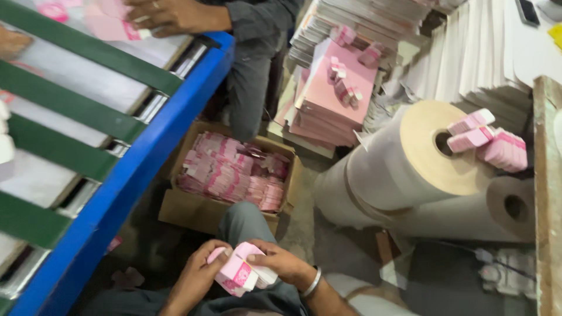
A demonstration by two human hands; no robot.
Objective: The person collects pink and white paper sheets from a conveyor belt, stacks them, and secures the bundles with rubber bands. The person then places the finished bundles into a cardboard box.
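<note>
From the head camera, looking down, the person's left hand (pixel 196 275) and right hand (pixel 281 263) are drawn close together low in the picture, over the lap, both clamped on one small stack of flat pink-and-white cartons (pixel 240 272); the left fingers curl round its left end and the right fingers press on its top and right side. A metal bangle (pixel 312 284) sits on the right wrist. Just beyond the knee stands an open cardboard box (pixel 193 210) filled with more loose pink cartons in a heap (pixel 234 172). To the left runs a machine with a blue frame (pixel 137 169) and green cross straps (pixel 88 126) over pale sheets. At the top, another person's hand (pixel 170 14) rests on a pink sheet on that machine, a grey sleeve behind it. To the right of the box lie large rolls of pale film (pixel 410 164), with a few bundles of pink cartons (pixel 486 140) resting on the upper roll. Behind, stacks of pink sheets (pixel 339 93) and white sheets (pixel 468 58) stand piled together.
</note>
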